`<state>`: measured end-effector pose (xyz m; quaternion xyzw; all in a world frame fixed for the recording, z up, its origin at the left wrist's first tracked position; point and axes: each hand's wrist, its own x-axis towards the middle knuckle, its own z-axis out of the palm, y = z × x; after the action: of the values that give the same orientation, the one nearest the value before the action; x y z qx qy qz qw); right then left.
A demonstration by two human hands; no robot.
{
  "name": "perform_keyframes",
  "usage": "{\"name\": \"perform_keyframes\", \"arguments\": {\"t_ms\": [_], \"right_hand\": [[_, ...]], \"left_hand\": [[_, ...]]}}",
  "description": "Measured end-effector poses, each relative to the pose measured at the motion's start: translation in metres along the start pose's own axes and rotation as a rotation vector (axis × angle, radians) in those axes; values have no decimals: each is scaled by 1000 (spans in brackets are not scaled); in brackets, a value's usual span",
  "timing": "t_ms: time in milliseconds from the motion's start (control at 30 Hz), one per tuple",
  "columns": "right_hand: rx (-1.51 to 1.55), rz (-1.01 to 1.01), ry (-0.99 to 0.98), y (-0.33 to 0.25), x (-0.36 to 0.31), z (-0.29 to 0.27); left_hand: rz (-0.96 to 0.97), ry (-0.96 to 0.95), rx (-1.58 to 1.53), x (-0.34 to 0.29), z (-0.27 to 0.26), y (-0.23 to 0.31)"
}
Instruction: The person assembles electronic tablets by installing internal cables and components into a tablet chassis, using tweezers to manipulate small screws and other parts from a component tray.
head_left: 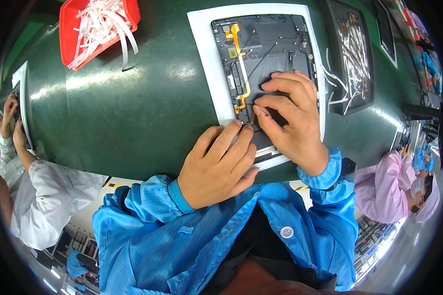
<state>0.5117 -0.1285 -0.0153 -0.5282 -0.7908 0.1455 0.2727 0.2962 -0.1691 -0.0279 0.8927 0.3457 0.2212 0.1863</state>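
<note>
Left hand (216,164): lightly spread, tips down, seven o'clock on the black housing (288,34)!
Right hand (298,125): pinching a thin brown strip (253,118)!
Red bin (68,32): housing's ten o'clock!

Count at the surface (133,108): one left hand (214,164) and one right hand (298,118); one opened device (290,34) on one white sheet (205,54); one red bin (68,37); one black tray (335,54). Strips (103,19) overlap, number indeterminable. Nearby co-workers: one in white (49,191), one in pink (379,191).
</note>
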Motion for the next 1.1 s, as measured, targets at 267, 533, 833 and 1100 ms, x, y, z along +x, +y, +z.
{"name": "perform_keyframes", "arguments": {"t_ms": [267, 533, 833, 1100], "right_hand": [[0, -10, 24, 3, -3, 3], [4, -17, -2, 1, -2, 0], [10, -2, -68, 0, -3, -4], [-51, 36, 112, 5, 9, 5]], "left_hand": [[-7, -16, 13, 0, 1, 3], [-7, -3, 11, -1, 3, 3], [-21, -21, -13, 0, 1, 5], [-29, -54, -60, 1, -5, 7]]}}
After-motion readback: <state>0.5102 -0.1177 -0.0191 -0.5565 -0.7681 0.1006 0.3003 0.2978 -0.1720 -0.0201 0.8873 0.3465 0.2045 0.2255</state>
